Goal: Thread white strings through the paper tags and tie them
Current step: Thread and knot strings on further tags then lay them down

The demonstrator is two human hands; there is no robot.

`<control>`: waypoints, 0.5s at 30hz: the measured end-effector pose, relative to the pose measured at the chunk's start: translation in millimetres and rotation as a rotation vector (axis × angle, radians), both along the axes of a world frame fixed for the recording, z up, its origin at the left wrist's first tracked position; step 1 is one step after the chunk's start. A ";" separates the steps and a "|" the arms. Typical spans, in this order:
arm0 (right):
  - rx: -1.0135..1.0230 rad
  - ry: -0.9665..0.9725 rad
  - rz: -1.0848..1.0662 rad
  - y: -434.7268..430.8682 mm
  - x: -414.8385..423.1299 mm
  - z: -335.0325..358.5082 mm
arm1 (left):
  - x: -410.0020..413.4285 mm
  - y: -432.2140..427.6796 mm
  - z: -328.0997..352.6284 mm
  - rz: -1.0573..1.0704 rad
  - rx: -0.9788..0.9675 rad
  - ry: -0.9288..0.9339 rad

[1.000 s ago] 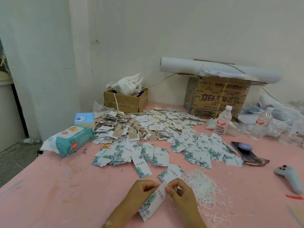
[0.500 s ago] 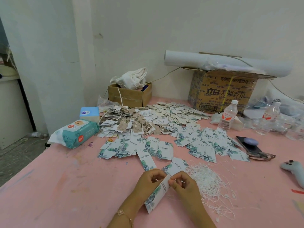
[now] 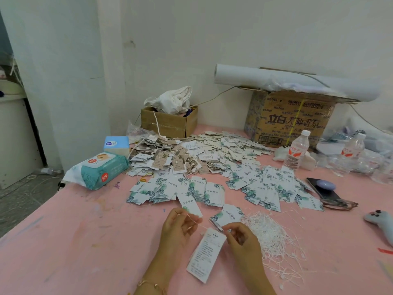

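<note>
Near the front of the pink table (image 3: 74, 241), both hands hold one tag (image 3: 207, 254), tilted with its printed text facing up. The left hand (image 3: 177, 228) pinches a white string (image 3: 201, 224) between thumb and fingertips, and the string runs to the tag's top. The right hand (image 3: 240, 239) pinches that top end, fingers curled. A string pile (image 3: 274, 235) lies just right of the hands, with leaf-printed tags (image 3: 212, 190) spread beyond.

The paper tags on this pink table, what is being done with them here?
A person is stringing one paper tag. The left hand pinches a white string that runs taut to the tag's top end, where the right hand holds the tag above the table. A loose pile of strings lies to the right; heaps of tags lie behind.
</note>
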State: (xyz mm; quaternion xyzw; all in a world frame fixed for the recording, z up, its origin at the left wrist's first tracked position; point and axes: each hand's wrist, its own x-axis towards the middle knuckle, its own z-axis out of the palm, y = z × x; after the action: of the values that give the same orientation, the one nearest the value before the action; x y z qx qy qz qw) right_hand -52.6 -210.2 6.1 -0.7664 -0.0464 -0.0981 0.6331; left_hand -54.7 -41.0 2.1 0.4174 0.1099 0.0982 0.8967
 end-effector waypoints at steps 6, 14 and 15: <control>0.160 -0.002 0.025 -5.9 0.3 4.6 | -2.4 -0.1 -2.4 -0.024 0.133 -0.021; 0.444 0.088 0.042 -5.9 1.9 2.9 | -4.6 -7.1 -8.6 -0.148 0.686 -0.107; 0.461 0.092 0.038 -5.9 2.3 2.6 | -5.2 -7.6 -8.5 -0.156 0.728 -0.117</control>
State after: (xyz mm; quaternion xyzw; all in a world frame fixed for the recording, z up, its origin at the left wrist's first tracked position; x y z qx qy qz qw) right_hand -50.3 -216.1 8.7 -0.6044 -0.0085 -0.0593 0.7944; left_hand -59.8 -48.6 -6.4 0.7095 -0.0156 0.0859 0.6993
